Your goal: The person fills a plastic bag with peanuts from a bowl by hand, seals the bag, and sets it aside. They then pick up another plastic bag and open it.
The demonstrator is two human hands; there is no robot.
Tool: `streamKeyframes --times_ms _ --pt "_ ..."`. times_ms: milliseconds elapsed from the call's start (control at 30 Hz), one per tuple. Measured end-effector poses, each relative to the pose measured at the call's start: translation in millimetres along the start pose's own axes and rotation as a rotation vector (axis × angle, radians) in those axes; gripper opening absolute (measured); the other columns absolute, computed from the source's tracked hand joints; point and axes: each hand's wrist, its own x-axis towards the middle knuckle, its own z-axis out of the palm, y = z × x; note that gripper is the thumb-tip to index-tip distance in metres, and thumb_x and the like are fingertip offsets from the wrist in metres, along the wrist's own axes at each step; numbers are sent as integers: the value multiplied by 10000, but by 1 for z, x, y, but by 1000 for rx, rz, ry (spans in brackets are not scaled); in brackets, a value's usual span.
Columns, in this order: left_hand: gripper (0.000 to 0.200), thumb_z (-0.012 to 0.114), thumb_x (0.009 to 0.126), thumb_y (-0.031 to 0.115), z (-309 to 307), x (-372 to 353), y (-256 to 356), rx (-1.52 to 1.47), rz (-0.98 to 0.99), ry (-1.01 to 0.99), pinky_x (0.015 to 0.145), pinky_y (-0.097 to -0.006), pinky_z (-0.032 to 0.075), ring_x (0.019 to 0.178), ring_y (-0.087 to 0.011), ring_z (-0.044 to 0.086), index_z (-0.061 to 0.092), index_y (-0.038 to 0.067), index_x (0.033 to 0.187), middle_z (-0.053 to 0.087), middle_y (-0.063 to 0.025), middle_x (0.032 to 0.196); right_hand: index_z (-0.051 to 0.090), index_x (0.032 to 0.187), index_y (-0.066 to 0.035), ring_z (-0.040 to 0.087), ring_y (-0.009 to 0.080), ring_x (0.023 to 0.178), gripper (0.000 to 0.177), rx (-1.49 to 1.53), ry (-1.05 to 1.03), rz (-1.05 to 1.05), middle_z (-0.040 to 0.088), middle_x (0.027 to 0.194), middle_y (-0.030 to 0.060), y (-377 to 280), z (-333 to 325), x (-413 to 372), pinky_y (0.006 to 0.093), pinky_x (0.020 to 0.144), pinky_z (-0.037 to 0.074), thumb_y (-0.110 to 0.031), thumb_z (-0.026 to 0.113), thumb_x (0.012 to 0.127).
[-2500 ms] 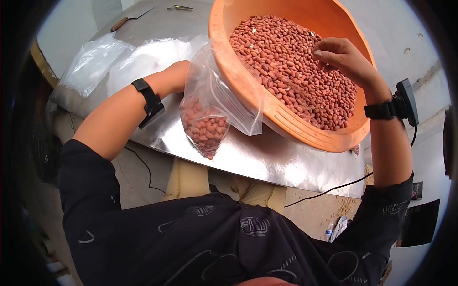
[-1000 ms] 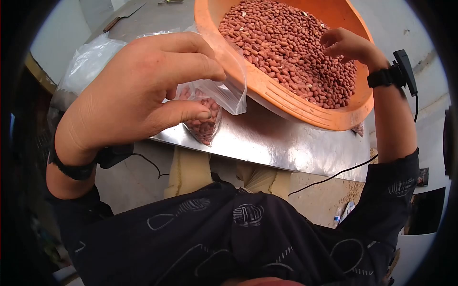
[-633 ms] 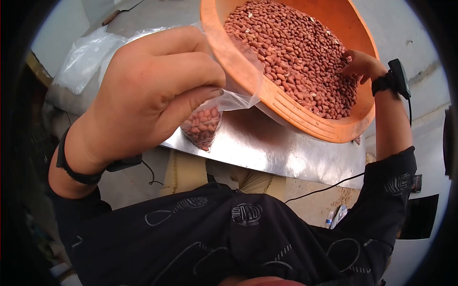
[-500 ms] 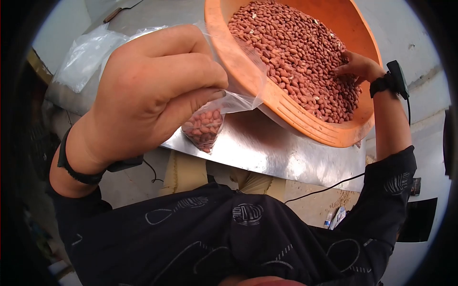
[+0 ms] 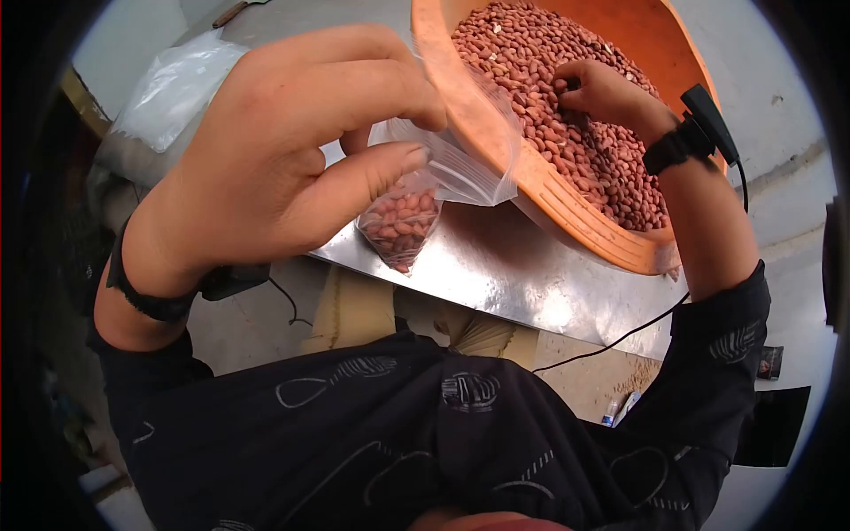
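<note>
My left hand (image 5: 292, 150) grips the top of a clear plastic bag (image 5: 447, 168) between thumb and fingers. Reddish nuts (image 5: 403, 221) fill the bottom of that bag, which hangs beside the orange basin. Inside the tilted orange basin (image 5: 567, 208) lies a large heap of the same nuts (image 5: 531, 75). My right hand (image 5: 602, 93) rests in the heap with its fingers curled in among the nuts; what its fingers hold, if anything, is hidden.
The basin stands on a shiny metal table (image 5: 496, 265). Clear plastic bags (image 5: 173, 93) lie at the table's left, with a wooden-handled tool (image 5: 232, 12) behind. A black cable (image 5: 611, 347) runs from my right wrist past the table's front edge.
My right hand has moved left across the heap from the basin's right wall, and its fingers have curled. The thumb and fingers of my left hand are a little farther apart.
</note>
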Motion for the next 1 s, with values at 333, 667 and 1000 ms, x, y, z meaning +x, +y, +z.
streamKeyframes --times_ms 333,667,1000 --pt "121 644 767 -55 4 9 -5 100 111 80 598 -286 438 682 -215 557 612 -1 870 584 -87 833 611 936 -58 451 22 527 99 508 17 -14 517 679 -65 -55 -45 -26 197 474 387 -112 639 857" --pt "101 663 775 -22 7 12 -5 136 117 107 596 -285 455 685 -217 590 628 13 863 601 -81 810 631 916 -6 493 76 577 156 613 -378 -298 540 675 -10 -175 -58 -25 204 506 402 -152 661 869" --pt "93 639 803 -19 2 9 -2 99 30 62 587 -263 435 663 -167 554 623 22 885 596 -60 826 612 1068 36 625 145 776 279 489 -406 -329 656 862 85 -191 -56 -43 260 688 523 -126 637 843"
